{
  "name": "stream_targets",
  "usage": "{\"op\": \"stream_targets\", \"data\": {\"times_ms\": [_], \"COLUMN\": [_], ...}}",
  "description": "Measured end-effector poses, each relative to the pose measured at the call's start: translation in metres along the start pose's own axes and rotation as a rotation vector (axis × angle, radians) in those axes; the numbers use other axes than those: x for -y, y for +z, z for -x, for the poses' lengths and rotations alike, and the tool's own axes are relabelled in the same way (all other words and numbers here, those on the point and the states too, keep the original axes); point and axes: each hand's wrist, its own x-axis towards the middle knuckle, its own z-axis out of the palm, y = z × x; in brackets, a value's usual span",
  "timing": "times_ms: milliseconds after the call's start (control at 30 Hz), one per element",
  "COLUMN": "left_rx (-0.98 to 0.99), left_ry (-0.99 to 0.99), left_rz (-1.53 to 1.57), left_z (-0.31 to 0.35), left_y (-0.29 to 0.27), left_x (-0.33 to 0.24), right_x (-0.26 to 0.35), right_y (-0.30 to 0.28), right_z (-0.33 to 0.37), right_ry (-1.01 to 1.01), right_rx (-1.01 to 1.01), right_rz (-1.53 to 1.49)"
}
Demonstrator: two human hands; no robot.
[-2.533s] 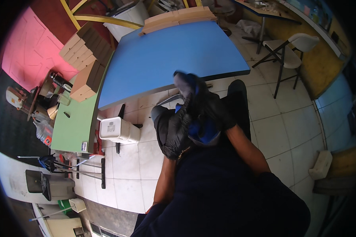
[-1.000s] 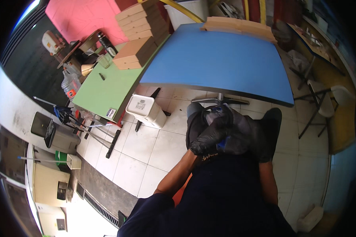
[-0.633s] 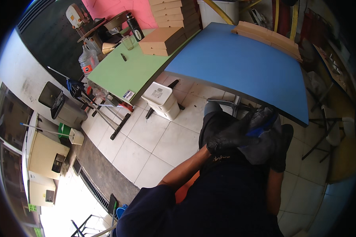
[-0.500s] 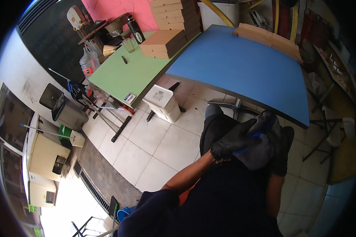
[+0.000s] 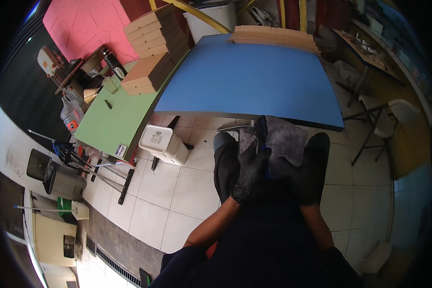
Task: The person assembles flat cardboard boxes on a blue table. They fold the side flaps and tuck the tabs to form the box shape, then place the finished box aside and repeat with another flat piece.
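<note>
In the head view I sit with a grey, mottled cloth (image 5: 286,139) held up above my lap, between my knees. My left hand (image 5: 250,170), in a black glove, closes around a long, dark object (image 5: 261,128) with blue parts that stands upright against the cloth; its exact kind is unclear. More grey fabric shows to the left of that object. My right hand (image 5: 303,180), also black-gloved, grips the cloth at its lower right, its fingers partly hidden against the dark trousers. Both hands are just short of the blue table's near edge.
Ahead stands a blue table (image 5: 254,79) with folded cardboard (image 5: 273,38) along its far edge. A green table (image 5: 111,113) adjoins it at left, carrying brown boxes (image 5: 146,72) and a black bottle (image 5: 114,65). A lidded white bucket (image 5: 163,144) sits below; a folding chair (image 5: 381,120) stands right.
My view has turned to the right. Both hands have come in front of my lap, and the cloth is now spread more openly, with the dark object upright in my left hand.
</note>
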Motion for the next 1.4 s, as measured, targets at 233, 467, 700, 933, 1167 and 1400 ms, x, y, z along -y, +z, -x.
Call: {"op": "stream_targets", "data": {"times_ms": [233, 467, 700, 933, 1167, 1400], "left_rx": [0.137, -0.238, -0.077, 0.004, -0.028, -0.222], "left_ry": [-0.068, 0.056, 0.089, 0.091, 0.084, 0.134], "left_rz": [0.223, 0.202, 0.126, 0.07, 0.067, 0.106], "left_z": [-0.004, 0.008, 0.061, 0.086, 0.094, 0.088], "left_y": [-0.002, -0.004, -0.032, -0.044, -0.051, -0.079], "left_x": [-0.004, -0.019, -0.028, -0.029, -0.027, -0.031], "right_x": [-0.017, 0.008, 0.07, 0.093, 0.096, 0.104], "right_y": [0.006, -0.012, -0.035, -0.015, -0.002, 0.006], "right_z": [-0.01, -0.009, 0.036, 0.042, 0.044, 0.042], "right_ry": [-0.187, -0.539, -0.947, -0.936, -0.909, -0.85], "right_rx": [-0.076, 0.027, 0.069, 0.126, 0.232, 0.31], "right_rz": [-0.171, 0.078, 0.105, 0.062, 0.016, -0.044]}}
